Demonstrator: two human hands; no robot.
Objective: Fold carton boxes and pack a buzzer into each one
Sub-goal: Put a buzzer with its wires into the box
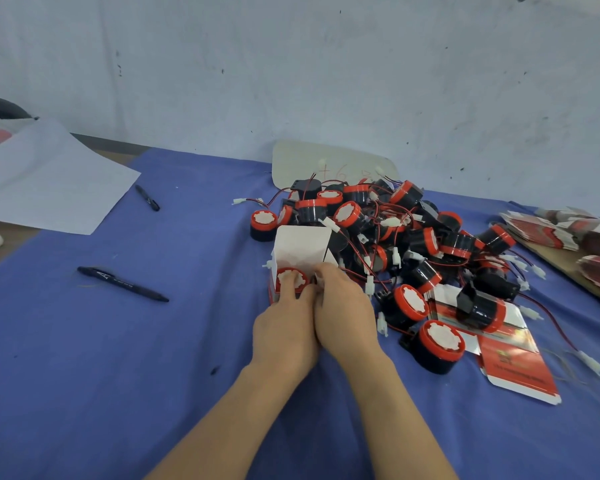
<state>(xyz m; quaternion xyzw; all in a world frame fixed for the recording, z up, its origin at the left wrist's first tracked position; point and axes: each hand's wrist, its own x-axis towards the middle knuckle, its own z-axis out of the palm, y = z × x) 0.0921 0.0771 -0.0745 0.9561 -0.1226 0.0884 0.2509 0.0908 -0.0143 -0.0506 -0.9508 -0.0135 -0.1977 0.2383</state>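
Observation:
A small carton box (300, 245) stands open on the blue cloth (118, 341), its white lid flap raised. A red-and-black buzzer (289, 277) sits in its mouth, white face up. My left hand (284, 332) presses fingertips on the buzzer's face. My right hand (343, 311) lies close beside it, fingers curled at the box's right edge; what they pinch is hidden. A heap of buzzers (395, 233) with red wires and white plugs lies right behind the box. Flat red-and-white cartons (513, 362) lie to the right under some buzzers.
Two black pens (122, 283) (147, 198) lie on the cloth at left. White paper sheets (45, 181) cover the far left corner. Stacks of flat cartons (575, 233) sit on a board at the right edge. A pale card (326, 162) leans on the wall.

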